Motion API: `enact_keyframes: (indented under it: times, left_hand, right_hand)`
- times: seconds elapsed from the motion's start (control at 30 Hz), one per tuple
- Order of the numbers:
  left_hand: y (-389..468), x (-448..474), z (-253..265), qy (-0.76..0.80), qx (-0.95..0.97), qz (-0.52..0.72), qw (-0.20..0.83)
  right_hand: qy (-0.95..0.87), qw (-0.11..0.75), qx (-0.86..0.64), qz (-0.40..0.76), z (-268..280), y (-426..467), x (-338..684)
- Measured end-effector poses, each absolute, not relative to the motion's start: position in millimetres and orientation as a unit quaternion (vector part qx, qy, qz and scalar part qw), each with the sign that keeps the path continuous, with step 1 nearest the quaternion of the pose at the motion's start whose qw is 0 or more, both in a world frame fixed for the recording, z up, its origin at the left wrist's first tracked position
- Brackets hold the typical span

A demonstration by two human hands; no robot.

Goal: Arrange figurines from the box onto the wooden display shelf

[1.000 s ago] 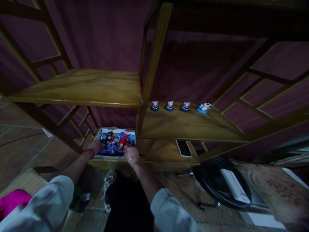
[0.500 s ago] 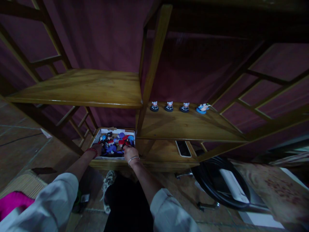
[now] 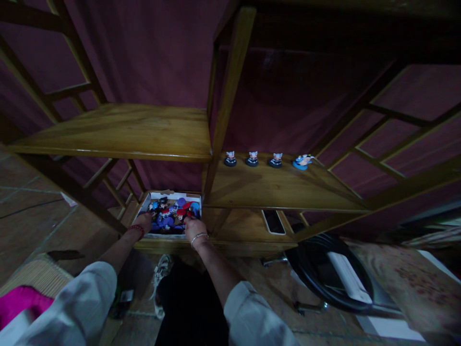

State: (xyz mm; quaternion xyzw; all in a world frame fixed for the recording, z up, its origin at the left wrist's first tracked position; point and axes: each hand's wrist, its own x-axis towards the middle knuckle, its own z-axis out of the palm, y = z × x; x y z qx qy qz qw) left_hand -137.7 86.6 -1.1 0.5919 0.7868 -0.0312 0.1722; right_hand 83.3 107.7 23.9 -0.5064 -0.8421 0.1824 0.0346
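Observation:
A shallow white-walled box (image 3: 175, 195) sits in the lower left bay, filled with small figurines (image 3: 166, 221) in blue, purple, red and black. At its left side is my left hand (image 3: 144, 222), a red bead bracelet on the wrist. Its fingers reach over the edge among dark figurines, and their tips are too dim to make out. My right hand (image 3: 195, 228), with a silver bangle, is at the front right corner. Its fingers are closed on a red-and-black figurine (image 3: 182, 215) low in the box.
Three white-haired figurines on dark bases (image 3: 252, 159) and a tilted one on a blue base (image 3: 302, 162) line the right wooden shelf (image 3: 281, 190). A phone (image 3: 273, 222) lies below. A wooden post (image 3: 230, 91) divides the bays. A black round chair (image 3: 327, 274) stands at the right.
My left hand has shifted slightly and shows more of its back at the box's left edge. My right hand and the figurines on the shelf have stayed in place.

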Motion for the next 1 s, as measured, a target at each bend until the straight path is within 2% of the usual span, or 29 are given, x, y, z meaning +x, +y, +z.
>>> enact_keyframes:
  times: [0.37, 0.53, 0.7, 0.77, 0.9, 1.0]
  left_hand:
    - [71.9, -130.4, 15.4, 0.816, 0.564, -0.013, 0.126]
    - [70.0, -128.9, 19.3, 0.824, 0.551, 0.025, 0.134]
    - [65.0, -121.7, 24.1, 0.823, 0.556, 0.074, 0.089]
    - [64.2, -119.8, 24.1, 0.804, 0.579, 0.084, 0.107]
    - [67.6, -119.4, 21.6, 0.741, 0.633, 0.066, 0.215]
    - [73.0, -116.8, 22.2, 0.721, 0.647, 0.037, 0.245]
  right_hand:
    - [-0.844, 0.033, -0.503, 0.185, 30.0, 105.9, 84.8]
    - [-0.841, 0.034, -0.508, 0.184, 30.7, 105.0, 84.8]
    - [-0.842, 0.030, -0.506, 0.183, 29.2, 105.8, 84.6]
    - [-0.843, 0.032, -0.505, 0.182, 27.7, 106.3, 84.3]
    - [-0.844, 0.035, -0.503, 0.182, 25.1, 106.5, 84.2]
    - [-0.843, 0.040, -0.506, 0.179, 24.2, 105.9, 84.6]
